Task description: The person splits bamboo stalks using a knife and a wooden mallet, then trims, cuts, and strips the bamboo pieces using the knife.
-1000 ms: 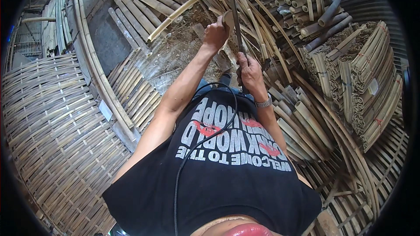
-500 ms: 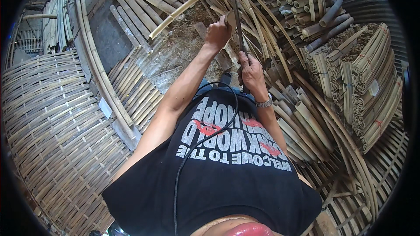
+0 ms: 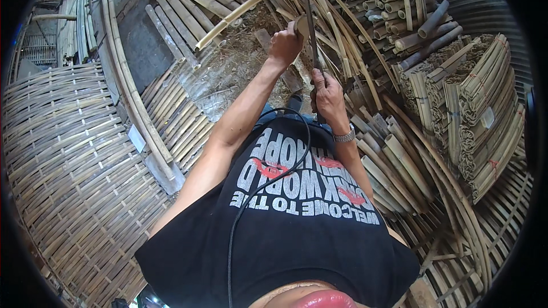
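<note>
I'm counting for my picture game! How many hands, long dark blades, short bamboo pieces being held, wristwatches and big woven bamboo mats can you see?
Hands: 2, the left hand and the right hand
Long dark blade: 1
Short bamboo piece in the left hand: 1
Wristwatch: 1
Big woven bamboo mat: 1
Total: 6

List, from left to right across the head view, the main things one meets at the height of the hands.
Woven bamboo panel → long curved bamboo pole → left hand → thin dark strip → right hand → tied bamboo bundles.
</note>
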Action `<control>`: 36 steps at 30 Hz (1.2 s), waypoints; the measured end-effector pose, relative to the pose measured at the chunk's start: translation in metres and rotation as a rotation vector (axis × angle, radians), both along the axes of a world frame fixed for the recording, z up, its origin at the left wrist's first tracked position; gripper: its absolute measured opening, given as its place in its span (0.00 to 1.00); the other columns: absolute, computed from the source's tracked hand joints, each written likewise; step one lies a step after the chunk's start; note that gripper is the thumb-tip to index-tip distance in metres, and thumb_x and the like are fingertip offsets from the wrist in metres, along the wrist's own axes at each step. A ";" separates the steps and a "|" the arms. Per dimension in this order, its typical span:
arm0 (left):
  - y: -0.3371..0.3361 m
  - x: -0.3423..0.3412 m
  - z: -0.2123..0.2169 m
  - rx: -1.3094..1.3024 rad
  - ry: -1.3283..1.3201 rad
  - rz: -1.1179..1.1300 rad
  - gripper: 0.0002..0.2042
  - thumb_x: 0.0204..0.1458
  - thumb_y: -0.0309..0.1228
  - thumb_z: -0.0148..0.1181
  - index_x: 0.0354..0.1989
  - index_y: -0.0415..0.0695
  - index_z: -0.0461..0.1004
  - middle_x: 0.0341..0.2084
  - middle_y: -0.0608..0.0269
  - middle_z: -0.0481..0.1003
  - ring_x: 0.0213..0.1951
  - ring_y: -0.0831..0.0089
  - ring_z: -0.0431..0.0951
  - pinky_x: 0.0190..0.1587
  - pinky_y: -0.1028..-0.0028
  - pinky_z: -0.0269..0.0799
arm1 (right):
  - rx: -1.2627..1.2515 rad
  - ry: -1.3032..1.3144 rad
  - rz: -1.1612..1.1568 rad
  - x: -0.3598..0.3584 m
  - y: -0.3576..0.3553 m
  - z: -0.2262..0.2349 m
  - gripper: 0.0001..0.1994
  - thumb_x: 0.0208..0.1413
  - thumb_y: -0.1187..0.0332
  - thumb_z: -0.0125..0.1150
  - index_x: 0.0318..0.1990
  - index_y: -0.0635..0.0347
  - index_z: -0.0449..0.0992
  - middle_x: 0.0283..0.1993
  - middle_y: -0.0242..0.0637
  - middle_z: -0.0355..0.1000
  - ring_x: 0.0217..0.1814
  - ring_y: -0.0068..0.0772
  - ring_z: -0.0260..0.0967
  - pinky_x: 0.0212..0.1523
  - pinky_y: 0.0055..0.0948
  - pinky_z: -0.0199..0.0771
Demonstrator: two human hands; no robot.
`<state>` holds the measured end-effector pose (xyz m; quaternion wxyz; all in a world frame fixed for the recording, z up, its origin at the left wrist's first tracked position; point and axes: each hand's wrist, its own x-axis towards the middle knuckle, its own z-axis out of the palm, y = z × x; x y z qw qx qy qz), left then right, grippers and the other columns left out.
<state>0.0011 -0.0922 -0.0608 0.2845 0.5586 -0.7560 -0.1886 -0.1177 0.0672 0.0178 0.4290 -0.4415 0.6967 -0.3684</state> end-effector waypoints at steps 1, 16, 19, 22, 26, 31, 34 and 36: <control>-0.001 0.000 -0.001 0.003 0.008 0.006 0.14 0.56 0.37 0.55 0.43 0.40 0.69 0.23 0.42 0.78 0.28 0.41 0.81 0.32 0.48 0.79 | 0.028 -0.007 0.003 0.000 -0.001 0.002 0.26 0.67 0.46 0.50 0.31 0.64 0.74 0.17 0.33 0.66 0.18 0.24 0.62 0.21 0.30 0.62; 0.007 0.010 0.021 -0.212 0.061 -0.071 0.17 0.56 0.35 0.57 0.48 0.36 0.70 0.19 0.42 0.77 0.24 0.45 0.80 0.27 0.52 0.78 | 0.048 -0.038 0.121 -0.020 0.000 0.045 0.30 0.68 0.43 0.45 0.30 0.66 0.70 0.20 0.34 0.63 0.22 0.27 0.61 0.26 0.33 0.63; 0.034 0.021 0.101 -0.201 0.101 -0.091 0.16 0.56 0.33 0.58 0.47 0.34 0.70 0.18 0.42 0.76 0.24 0.46 0.80 0.27 0.53 0.77 | -0.038 -0.057 0.165 -0.019 0.024 0.092 0.24 0.70 0.48 0.45 0.32 0.61 0.67 0.17 0.28 0.61 0.17 0.20 0.59 0.19 0.26 0.58; 0.035 0.023 0.060 -0.125 0.064 -0.077 0.17 0.56 0.33 0.59 0.49 0.35 0.69 0.18 0.43 0.76 0.23 0.45 0.80 0.27 0.53 0.77 | 0.032 -0.028 0.175 -0.015 0.021 0.039 0.22 0.69 0.52 0.48 0.37 0.66 0.70 0.20 0.44 0.65 0.23 0.43 0.66 0.28 0.41 0.65; 0.012 0.012 -0.015 -0.026 -0.006 -0.012 0.19 0.56 0.34 0.59 0.51 0.35 0.69 0.20 0.42 0.77 0.25 0.44 0.80 0.29 0.51 0.78 | 0.021 0.041 0.131 -0.013 -0.017 0.003 0.24 0.69 0.48 0.46 0.33 0.62 0.68 0.19 0.32 0.65 0.19 0.27 0.60 0.23 0.31 0.62; 0.007 -0.007 -0.009 -0.024 -0.005 -0.062 0.13 0.55 0.32 0.60 0.43 0.37 0.68 0.21 0.43 0.78 0.26 0.45 0.81 0.28 0.55 0.79 | 0.013 0.037 0.112 -0.031 -0.008 -0.009 0.27 0.68 0.42 0.45 0.30 0.60 0.70 0.20 0.32 0.64 0.17 0.25 0.57 0.21 0.30 0.61; 0.007 -0.014 -0.005 -0.036 -0.021 -0.031 0.13 0.55 0.32 0.60 0.43 0.36 0.68 0.20 0.43 0.78 0.26 0.47 0.81 0.27 0.55 0.79 | 0.137 -0.124 0.046 -0.028 -0.004 -0.015 0.25 0.68 0.43 0.46 0.30 0.56 0.68 0.18 0.28 0.62 0.15 0.21 0.57 0.17 0.27 0.59; 0.003 -0.011 -0.013 -0.102 0.028 -0.055 0.14 0.55 0.34 0.60 0.42 0.36 0.68 0.19 0.44 0.78 0.24 0.47 0.81 0.27 0.55 0.79 | 0.176 -0.188 0.026 -0.018 -0.006 0.007 0.23 0.68 0.44 0.47 0.31 0.54 0.68 0.17 0.26 0.60 0.14 0.18 0.56 0.15 0.24 0.57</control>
